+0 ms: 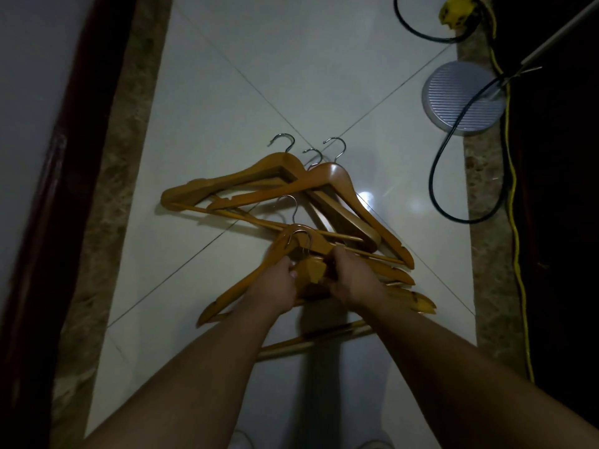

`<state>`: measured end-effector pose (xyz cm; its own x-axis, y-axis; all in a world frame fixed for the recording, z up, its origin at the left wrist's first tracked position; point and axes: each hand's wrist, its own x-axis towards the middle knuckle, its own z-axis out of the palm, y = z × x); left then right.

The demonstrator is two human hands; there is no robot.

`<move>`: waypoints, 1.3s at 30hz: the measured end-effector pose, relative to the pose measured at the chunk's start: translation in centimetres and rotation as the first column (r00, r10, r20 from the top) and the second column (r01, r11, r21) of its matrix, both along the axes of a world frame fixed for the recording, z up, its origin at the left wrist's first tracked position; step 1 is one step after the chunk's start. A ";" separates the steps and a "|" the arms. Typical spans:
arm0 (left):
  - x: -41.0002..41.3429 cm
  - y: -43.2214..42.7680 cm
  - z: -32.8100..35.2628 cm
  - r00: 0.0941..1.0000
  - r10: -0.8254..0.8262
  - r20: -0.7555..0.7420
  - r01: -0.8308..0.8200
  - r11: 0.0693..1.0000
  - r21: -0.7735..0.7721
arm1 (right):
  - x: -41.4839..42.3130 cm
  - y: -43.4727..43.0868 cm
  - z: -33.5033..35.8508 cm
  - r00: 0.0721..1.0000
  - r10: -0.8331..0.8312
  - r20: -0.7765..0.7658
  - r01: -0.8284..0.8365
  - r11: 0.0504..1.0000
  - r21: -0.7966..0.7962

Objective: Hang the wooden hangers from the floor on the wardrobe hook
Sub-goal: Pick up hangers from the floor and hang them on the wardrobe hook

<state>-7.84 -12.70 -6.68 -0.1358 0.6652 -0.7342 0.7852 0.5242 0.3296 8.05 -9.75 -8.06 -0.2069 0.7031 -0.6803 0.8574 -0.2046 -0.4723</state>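
Note:
Several wooden hangers with metal hooks lie on the white tiled floor. A far pile of three hangers [259,183] rests overlapping near the tile joint. Nearer to me is a second bunch of hangers [398,273], stacked with their necks together. My left hand [278,283] grips the left shoulder of this bunch just below the neck. My right hand [350,277] grips the neck from the right side. The bunch's hooks [293,209] point away from me. The wardrobe hook is out of view.
A dark wooden frame [48,205] runs along the left beside a marbled floor border. On the right stand a round grey ribbed base [463,98], a looping black cable [437,176] and a yellow cable [515,222] beside dark furniture.

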 end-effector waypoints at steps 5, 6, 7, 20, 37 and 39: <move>0.5 -0.4 -0.8 1.000 -0.002 0.006 0.002 1.000 -0.004 | -0.2 -0.2 -0.4 0.998 0.043 0.045 -0.046 0.996 0.073; 0.7 -0.6 -0.9 1.000 -0.013 0.003 0.013 1.000 -0.028 | -0.2 -0.2 -0.5 0.996 0.060 0.062 -0.065 0.994 0.082; 0.9 -0.7 -1.1 1.000 -0.029 -0.008 0.029 0.999 -0.046 | -0.2 -0.2 -0.5 0.994 0.076 0.079 -0.083 0.993 0.089; 2.5 -1.2 -2.1 0.998 -0.002 -0.059 0.004 0.999 0.036 | 1.6 -1.0 -0.7 0.920 0.280 0.274 -0.287 0.958 -0.015; 1.6 1.3 6.2 0.984 -0.137 -0.109 0.143 0.988 0.052 | 0.6 0.6 6.8 0.883 0.291 0.369 -0.245 0.955 -0.166; 1.5 2.0 9.6 0.976 -0.164 -0.140 0.175 0.982 0.070 | 0.6 0.9 10.2 0.870 0.298 0.393 -0.253 0.954 -0.163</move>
<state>-6.29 -10.72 2.87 -0.1083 0.7436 -0.6598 0.9001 0.3551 0.2524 8.61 -8.86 2.17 -0.0694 0.5799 -0.8117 0.9976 0.0402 -0.0566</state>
